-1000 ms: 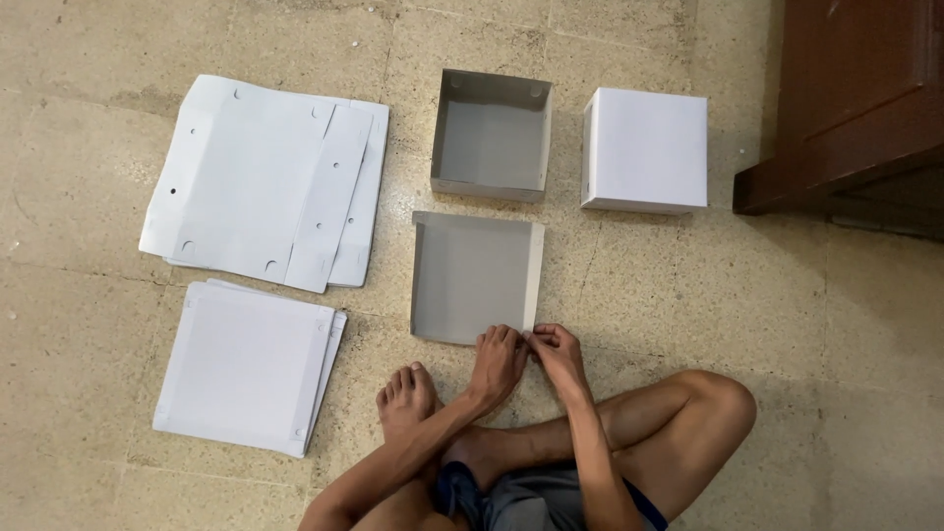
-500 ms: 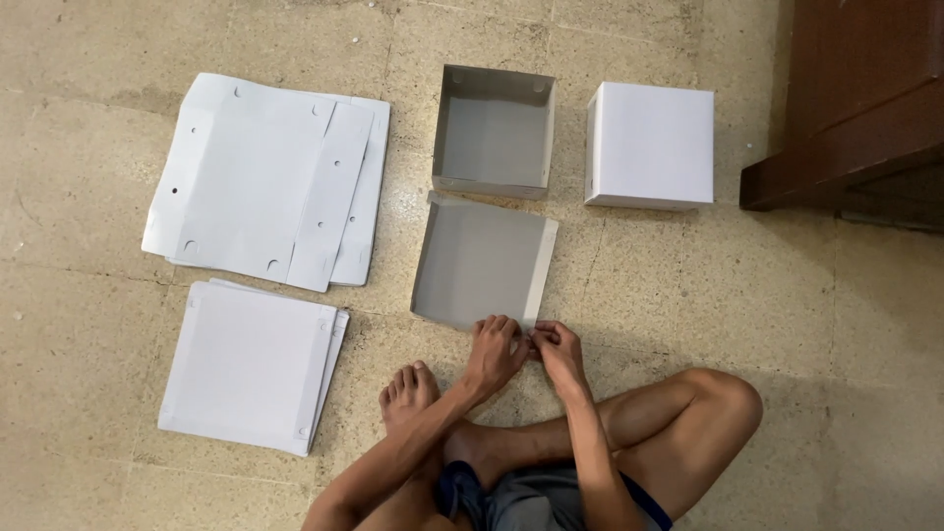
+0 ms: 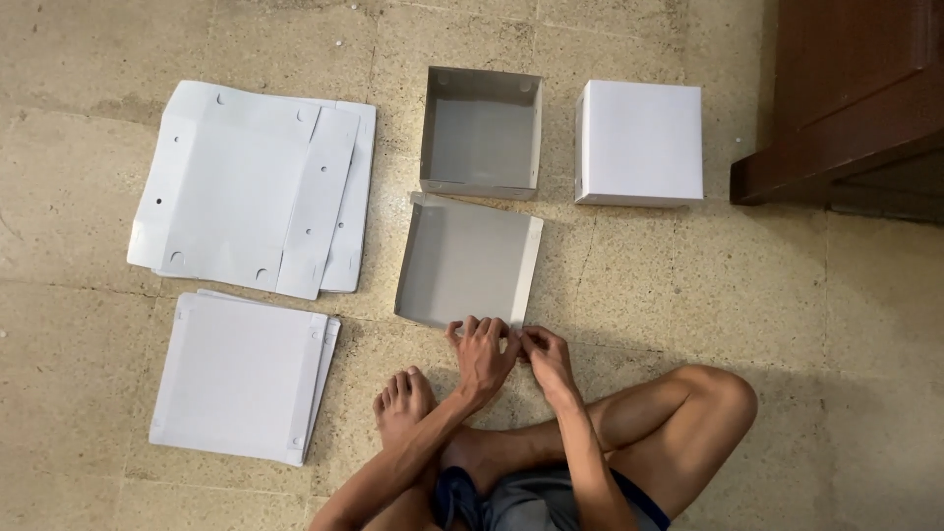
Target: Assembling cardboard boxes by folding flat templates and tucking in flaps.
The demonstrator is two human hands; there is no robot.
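Nearest the camera, at the bottom of the view, a person sits cross-legged on a speckled beige stone floor (image 3: 787, 324), bare knees and one bare foot (image 3: 401, 405) showing. Both hands meet just ahead of the legs. The left hand (image 3: 482, 352) lies with fingers spread over the near edge of a half-folded grey cardboard box tray (image 3: 462, 258), pressing on it. The right hand (image 3: 546, 356) pinches the same near edge at its right corner, fingertips closed on the card. This tray lies flat on the floor with its left and right side flaps raised.

Off to the left, level with the hands, rests a stack of flat white cardboard sheets (image 3: 236, 379). Farther out on the left lies a larger stack of unfolded white box blanks (image 3: 246, 187) with small punched holes and creased flaps.

Beyond the tray stands a finished open grey cardboard box (image 3: 482, 133), almost touching it. Right of that sits a closed white square cardboard box (image 3: 639, 143). Dark brown wooden furniture (image 3: 855, 98) fills the far right corner.
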